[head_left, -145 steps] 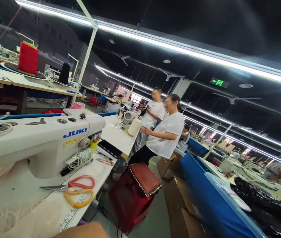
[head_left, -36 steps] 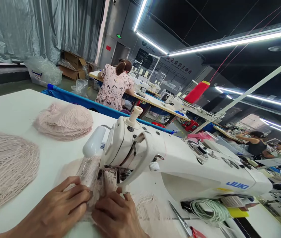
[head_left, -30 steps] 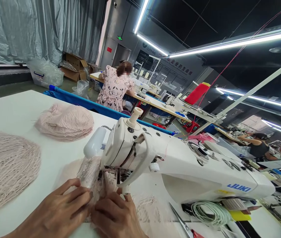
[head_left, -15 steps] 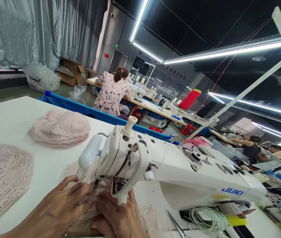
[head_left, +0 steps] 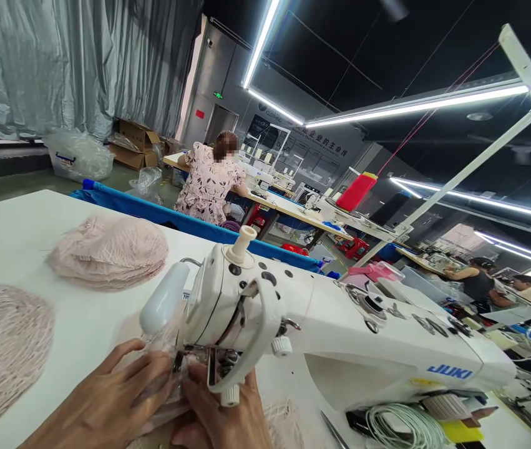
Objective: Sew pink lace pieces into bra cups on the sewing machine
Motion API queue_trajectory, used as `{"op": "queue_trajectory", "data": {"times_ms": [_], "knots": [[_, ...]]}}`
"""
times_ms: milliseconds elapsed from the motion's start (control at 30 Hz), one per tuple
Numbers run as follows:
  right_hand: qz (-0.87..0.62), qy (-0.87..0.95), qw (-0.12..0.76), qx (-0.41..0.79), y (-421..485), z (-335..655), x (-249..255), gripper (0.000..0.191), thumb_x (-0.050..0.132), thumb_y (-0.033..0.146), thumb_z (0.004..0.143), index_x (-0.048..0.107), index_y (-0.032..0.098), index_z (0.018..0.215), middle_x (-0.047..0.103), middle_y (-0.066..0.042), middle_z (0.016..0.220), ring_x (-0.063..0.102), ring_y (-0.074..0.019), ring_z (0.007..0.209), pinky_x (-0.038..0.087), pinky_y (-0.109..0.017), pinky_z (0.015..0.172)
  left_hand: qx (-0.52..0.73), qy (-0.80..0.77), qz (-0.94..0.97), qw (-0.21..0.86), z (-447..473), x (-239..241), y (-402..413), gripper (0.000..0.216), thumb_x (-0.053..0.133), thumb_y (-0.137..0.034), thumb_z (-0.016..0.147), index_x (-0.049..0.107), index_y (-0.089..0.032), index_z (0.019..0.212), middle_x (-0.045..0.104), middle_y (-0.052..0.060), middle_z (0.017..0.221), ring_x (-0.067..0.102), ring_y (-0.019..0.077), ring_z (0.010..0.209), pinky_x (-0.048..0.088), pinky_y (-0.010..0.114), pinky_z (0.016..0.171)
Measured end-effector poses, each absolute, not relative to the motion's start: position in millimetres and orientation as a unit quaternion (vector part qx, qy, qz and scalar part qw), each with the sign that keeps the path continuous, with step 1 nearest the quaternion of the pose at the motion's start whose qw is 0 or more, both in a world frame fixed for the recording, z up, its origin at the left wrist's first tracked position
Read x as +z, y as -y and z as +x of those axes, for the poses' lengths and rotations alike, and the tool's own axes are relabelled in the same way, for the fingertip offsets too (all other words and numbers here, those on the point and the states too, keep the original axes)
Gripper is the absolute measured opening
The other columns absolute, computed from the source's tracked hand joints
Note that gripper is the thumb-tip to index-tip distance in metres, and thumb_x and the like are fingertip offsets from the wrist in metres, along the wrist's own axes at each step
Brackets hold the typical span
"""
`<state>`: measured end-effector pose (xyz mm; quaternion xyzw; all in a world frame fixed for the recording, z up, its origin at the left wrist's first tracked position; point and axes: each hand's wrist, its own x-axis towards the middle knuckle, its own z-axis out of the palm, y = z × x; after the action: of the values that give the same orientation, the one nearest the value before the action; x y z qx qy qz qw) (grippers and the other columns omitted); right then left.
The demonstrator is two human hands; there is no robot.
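A piece of sheer pale pink lace fabric [head_left: 165,390] lies beneath the needle end of a white sewing machine [head_left: 312,312]. Left of the needle, my left hand [head_left: 120,390] bends its fingers over the fabric and grips it. My right hand [head_left: 228,408] is closed on the lace just in front of the presser foot, partly covered by the machine's head. The presser foot and the fingertips beside it are hard to make out. A whitish lamp [head_left: 165,299] is fixed at the machine's left end.
Two stacks of pink lace pieces, one farther back [head_left: 110,252] and one nearer [head_left: 0,355], rest on the white table [head_left: 73,324]. Right of my hands are scissors [head_left: 333,430] and a coil of pale cord [head_left: 403,427]. Another person [head_left: 211,181] sits at a table ahead.
The view has shifted slightly, so the machine and table sit a little lower. Both hands stay on the lace at the needle, with only small finger movement.
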<state>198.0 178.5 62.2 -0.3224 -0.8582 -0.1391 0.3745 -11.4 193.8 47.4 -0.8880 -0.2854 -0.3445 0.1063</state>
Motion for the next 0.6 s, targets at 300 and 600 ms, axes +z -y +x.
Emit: {"op": "queue_trajectory", "data": {"times_ms": [300,600], "knots": [[-0.321,0.845,0.399,-0.152,-173.2,194.3,64.4,0.050,0.041,0.047,0.104,0.052,0.017,0.064,0.060,0.003,0.058,0.052,-0.0115,0.054,0.037,-0.035,0.076,-0.389,0.292,-0.869,0.092,-21.2,6.6,-182.9,0.037,0.035,-0.018,0.105,0.069,-0.026,0.095,0.070,-0.001,0.091,0.062,0.0162,0.087,0.031,0.034,0.107],[-0.378,0.859,0.319,-0.130,-170.1,207.1,67.0,0.009,0.055,0.020,0.095,0.064,0.021,0.092,0.065,0.003,0.070,0.057,-0.0128,0.063,0.039,-0.035,0.084,-0.400,0.307,-0.858,0.099,-17.3,0.9,-175.3,0.043,0.030,-0.023,0.107,0.071,-0.027,0.095,0.071,0.000,0.096,0.061,0.0182,0.093,0.025,0.038,0.113]]}}
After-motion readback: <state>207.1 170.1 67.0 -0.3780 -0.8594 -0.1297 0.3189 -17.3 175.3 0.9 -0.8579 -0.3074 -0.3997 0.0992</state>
